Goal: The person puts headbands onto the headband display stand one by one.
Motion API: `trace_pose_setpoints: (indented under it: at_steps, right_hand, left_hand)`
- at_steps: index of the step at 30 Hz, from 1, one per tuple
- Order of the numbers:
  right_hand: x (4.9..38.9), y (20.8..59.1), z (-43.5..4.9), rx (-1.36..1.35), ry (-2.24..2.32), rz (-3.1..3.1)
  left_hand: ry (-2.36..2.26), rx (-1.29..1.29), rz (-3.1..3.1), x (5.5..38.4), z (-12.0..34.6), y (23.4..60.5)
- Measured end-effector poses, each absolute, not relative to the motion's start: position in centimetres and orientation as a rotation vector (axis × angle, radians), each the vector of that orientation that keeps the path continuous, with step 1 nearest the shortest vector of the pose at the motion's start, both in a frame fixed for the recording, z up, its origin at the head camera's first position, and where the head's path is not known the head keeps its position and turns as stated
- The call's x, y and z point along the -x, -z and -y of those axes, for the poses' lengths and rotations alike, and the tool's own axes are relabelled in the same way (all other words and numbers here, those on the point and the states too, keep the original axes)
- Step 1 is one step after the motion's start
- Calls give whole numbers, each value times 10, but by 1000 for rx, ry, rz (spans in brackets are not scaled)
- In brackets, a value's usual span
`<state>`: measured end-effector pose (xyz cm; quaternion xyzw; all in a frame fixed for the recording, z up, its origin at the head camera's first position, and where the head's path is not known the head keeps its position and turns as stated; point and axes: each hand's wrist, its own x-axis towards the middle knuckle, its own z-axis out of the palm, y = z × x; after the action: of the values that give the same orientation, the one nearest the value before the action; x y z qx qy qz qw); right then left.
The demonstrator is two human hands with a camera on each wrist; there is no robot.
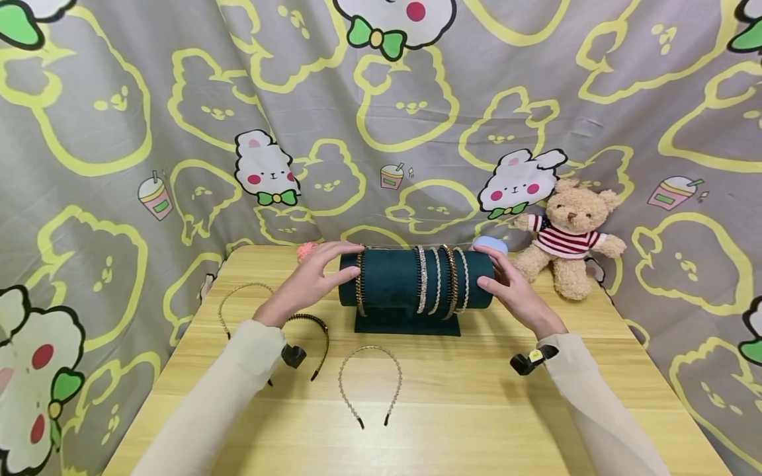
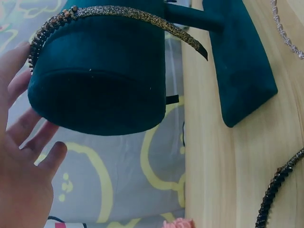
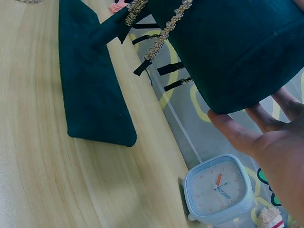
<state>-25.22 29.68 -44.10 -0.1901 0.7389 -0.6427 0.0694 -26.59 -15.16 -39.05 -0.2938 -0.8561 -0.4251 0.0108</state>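
Beyond an arched, pale-beaded headband (image 1: 372, 348), a dark-green, velvety cylindrical stand (image 1: 389, 277) is touched at its ends by the left hand (image 1: 306, 281) and right hand (image 1: 516, 294), fingers apart (nothing clamped); by uneven pushing, it could be tipped toward the pale-blue, squarish clock (image 3: 218, 187).

right hand (image 3: 280, 147): touching roll (image 3: 232, 52) end | headbands (image 3: 166, 32): on roll | base (image 3: 92, 90): on table (image 3: 33, 142) | clock (image 3: 216, 187): at table edge
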Motion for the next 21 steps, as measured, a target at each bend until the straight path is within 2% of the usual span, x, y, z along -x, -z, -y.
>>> trace_pose_setpoints:
  at_steps: [21]
  right_hand:
    - [252, 440, -296, 577, 1931, -2235]
  left_hand:
    - [1019, 1029, 2665, 271, 114, 380]
